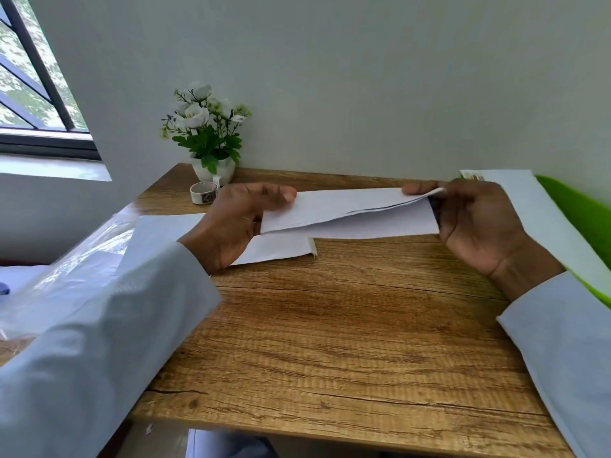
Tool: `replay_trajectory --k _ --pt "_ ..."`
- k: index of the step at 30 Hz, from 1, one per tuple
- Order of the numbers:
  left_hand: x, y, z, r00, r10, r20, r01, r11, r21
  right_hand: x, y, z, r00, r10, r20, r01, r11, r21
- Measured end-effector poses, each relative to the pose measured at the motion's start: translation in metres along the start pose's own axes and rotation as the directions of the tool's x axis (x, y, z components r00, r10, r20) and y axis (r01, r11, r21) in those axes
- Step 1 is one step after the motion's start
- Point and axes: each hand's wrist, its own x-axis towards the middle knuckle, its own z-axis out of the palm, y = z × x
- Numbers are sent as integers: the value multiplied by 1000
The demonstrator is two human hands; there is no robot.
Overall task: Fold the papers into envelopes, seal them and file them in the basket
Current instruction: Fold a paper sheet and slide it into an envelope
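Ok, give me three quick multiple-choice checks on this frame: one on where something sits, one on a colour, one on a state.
1. Where is the tape roll?
A. beside the flower pot
B. in the basket
C. on the windowsill

2. What colour is the basket at the right edge?
A. red
B. green
C. black

3. What is the state of the folded paper?
A. lying flat, untouched
B. crumpled into a ball
C. held above the table by both hands, top flap lifted

Answers:
1 A: it stands next to the pot at the table's far left corner.
2 B: its wall is bright green.
3 C: left hand and right hand grip its ends.
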Motion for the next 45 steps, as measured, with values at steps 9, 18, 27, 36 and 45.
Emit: replay_trajectory --k 9,18,27,36,45 --pt "7 2 9 996 85 11 -85 982 171 -2 24 11 980 131 -148 -155 974 -164" --pt "26 -15 -13 931 -251 263 -224 175 959 4 18 -3 913 98 -396 -114 993 -17" --pt "39 -16 -18 913 -366 179 -147 115 982 2 18 -2 899 98 -426 -126 991 -38" --pt "38 -7 -17 947 -130 294 -271 167 948 3 20 -2 842 35 -538 -55 998 -21" --pt "36 -6 -28 896 220 386 -439 309 843 3 25 -1 832 17 -554 -66 995 -69"
